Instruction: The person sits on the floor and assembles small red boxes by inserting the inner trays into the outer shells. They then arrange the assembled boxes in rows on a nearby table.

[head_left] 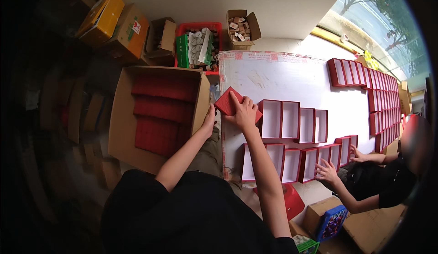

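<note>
My right hand (pixel 245 112) lies over a red box (pixel 224 102) at the left edge of the white table, its fingers across the top and gripping it. My left hand (pixel 208 120) is beside the box's near left corner, fingers stretched out and close together; whether they touch the box is unclear. Just left of that hand stands an open cardboard carton (pixel 119 117) with rows of red boxes (pixel 164 110) inside. To the right of my right hand, open red box trays with white insides (pixel 272 119) stand in two rows.
A co-worker's hands (pixel 326 172) touch the near tray row. More red trays (pixel 382 78) line the white table's (pixel 264 78) far right. Behind stand a red crate (pixel 219 26), a small carton of little pieces (pixel 242 45) and stacked cartons (pixel 130 32). A blue box (pixel 332 223) sits low right.
</note>
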Action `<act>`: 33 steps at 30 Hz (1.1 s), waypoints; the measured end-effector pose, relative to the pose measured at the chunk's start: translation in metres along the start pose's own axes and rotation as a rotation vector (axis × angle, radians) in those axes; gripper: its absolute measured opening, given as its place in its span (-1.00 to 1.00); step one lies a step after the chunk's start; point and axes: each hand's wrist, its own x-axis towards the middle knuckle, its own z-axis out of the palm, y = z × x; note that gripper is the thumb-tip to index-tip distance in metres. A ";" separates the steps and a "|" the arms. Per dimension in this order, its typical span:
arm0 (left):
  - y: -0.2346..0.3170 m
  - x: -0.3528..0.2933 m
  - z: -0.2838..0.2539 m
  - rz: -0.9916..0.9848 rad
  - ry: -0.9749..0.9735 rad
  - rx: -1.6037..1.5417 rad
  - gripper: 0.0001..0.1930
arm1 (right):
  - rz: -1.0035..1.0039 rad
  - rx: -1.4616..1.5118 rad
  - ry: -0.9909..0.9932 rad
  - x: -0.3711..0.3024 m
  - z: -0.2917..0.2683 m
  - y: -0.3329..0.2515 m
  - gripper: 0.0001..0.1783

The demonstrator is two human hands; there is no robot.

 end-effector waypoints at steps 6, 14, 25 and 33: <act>0.025 -0.007 0.012 -0.034 -0.094 -0.064 -0.27 | -0.002 0.002 0.039 -0.005 0.012 0.001 0.06; 0.021 0.015 -0.007 -0.153 -0.236 0.026 -0.41 | 0.161 0.013 0.014 0.011 0.023 -0.015 0.04; 0.186 0.189 0.000 0.295 0.060 -0.221 -0.52 | 0.600 0.491 0.440 0.113 0.053 0.026 -0.49; 0.286 0.371 0.111 0.239 0.146 0.080 -0.28 | 0.685 -0.022 0.305 0.114 0.078 0.055 -0.41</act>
